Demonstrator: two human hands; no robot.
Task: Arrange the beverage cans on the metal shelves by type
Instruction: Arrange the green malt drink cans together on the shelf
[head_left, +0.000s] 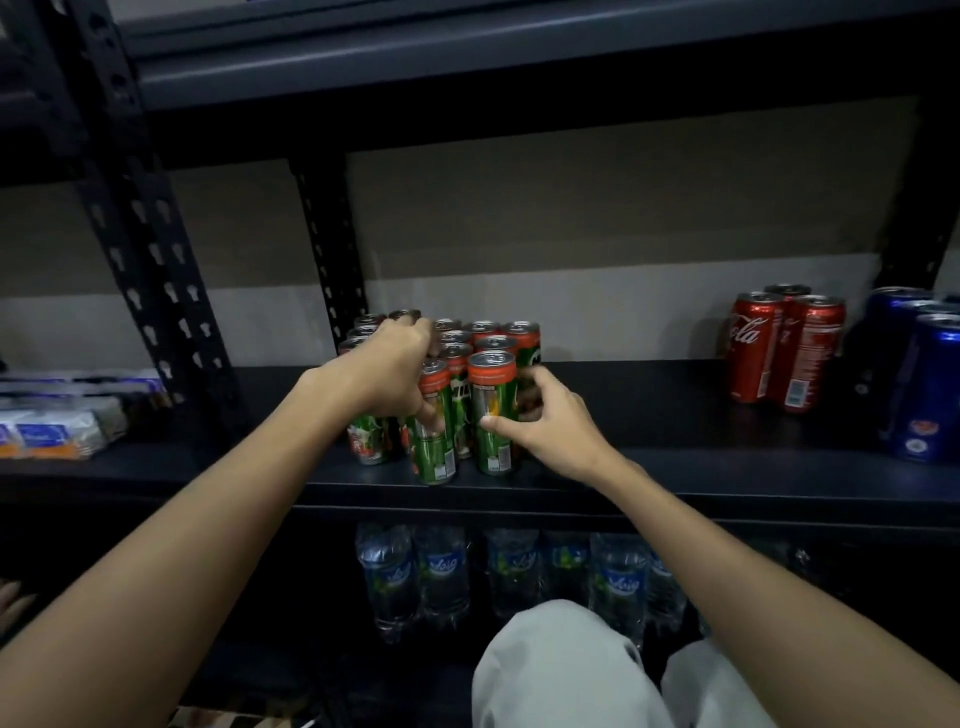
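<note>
Nearest you, the two front green cans stand at the lip of the shelf (675, 483), and both your hands are on them. Your right hand (550, 426) has its thumb and curled fingers pinching the front-right can (492, 415) about halfway up its side, with the fingertips wrapped round toward the can behind. Your left hand (387, 366) reaches over the left of the cluster; its fingers curl down round the front-left can (435, 431) with the thumb low on its face, so it looks to be gripping that one too, though the fingertips are partly hidden. Just past your fingers the rest of the green cans (480, 338) stand upright in tight rows, touching one another, which suggests this type is nearly grouped and you are only squaring the front row. Well off to the right of your right hand, the red cola cans (784, 345) sit together as a small bunch, and just beyond them the blue cans (919, 379) form another at the frame's edge. All three types look separated already; what seems left is closing up the green block and perhaps neatening spacing between groups. Whether more cans wait elsewhere you cannot tell.
</note>
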